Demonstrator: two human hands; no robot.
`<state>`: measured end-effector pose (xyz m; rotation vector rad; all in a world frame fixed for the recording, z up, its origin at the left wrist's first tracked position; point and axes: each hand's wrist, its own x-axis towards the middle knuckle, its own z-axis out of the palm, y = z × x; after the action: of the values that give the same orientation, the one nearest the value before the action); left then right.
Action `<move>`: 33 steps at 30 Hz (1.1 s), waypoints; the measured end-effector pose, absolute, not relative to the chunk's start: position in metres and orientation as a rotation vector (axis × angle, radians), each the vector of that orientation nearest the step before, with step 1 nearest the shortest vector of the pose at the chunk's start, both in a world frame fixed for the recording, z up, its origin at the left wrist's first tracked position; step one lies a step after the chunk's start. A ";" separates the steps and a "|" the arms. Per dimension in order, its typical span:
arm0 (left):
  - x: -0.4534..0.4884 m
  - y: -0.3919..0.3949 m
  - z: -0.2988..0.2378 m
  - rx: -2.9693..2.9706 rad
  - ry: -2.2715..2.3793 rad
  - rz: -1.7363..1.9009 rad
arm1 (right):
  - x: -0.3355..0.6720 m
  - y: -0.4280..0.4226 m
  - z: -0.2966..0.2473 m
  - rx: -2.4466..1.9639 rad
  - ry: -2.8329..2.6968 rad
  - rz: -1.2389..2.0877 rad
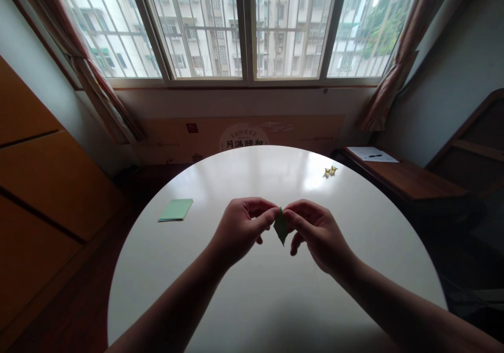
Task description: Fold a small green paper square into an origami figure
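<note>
A small piece of folded green paper (281, 229), narrow and pointed at its lower end, is held up over the white round table (252, 311). My left hand (248, 227) pinches its upper left edge between thumb and forefinger. From the other side, my right hand (315, 229) grips the upper right edge in the same way, its lower fingers curled loosely. The fingertips hide the top of the folded paper. To the left on the tabletop lies a stack of light green square paper (176, 209), apart from both hands.
Small gold-coloured folded pieces (330, 172) sit near the table's far right edge. Beyond it, a wooden side table (429, 174) carries a white sheet (372, 154) with a dark pen on it. A wooden cabinet (51, 195) stands at left, and a barred window is ahead.
</note>
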<state>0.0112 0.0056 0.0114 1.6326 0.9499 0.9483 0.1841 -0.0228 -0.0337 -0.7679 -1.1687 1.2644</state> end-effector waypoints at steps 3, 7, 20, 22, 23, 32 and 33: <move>0.013 0.005 0.011 1.558 0.922 0.948 | 0.184 -0.023 -0.034 -0.753 -1.149 1.260; 0.013 0.008 0.010 1.370 0.878 0.905 | 0.183 -0.023 -0.034 -0.720 -1.137 1.238; 0.013 0.010 0.009 1.244 0.836 0.821 | 0.185 -0.026 -0.033 -0.685 -1.224 1.080; 0.013 0.010 0.009 1.256 0.836 0.823 | 0.185 -0.027 -0.033 -0.688 -1.233 1.059; 0.012 0.010 0.009 1.263 0.835 0.824 | 0.185 -0.028 -0.032 -0.690 -1.238 1.049; 0.011 0.011 0.009 1.328 0.815 0.799 | 0.185 -0.029 -0.033 -0.714 -1.262 0.999; 0.011 0.011 0.009 1.338 0.813 0.795 | 0.185 -0.029 -0.033 -0.718 -1.262 0.997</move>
<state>0.0107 0.0111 0.0087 1.3382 0.8133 0.7950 0.1845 -0.0287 -0.0333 -0.7180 -1.2622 0.9968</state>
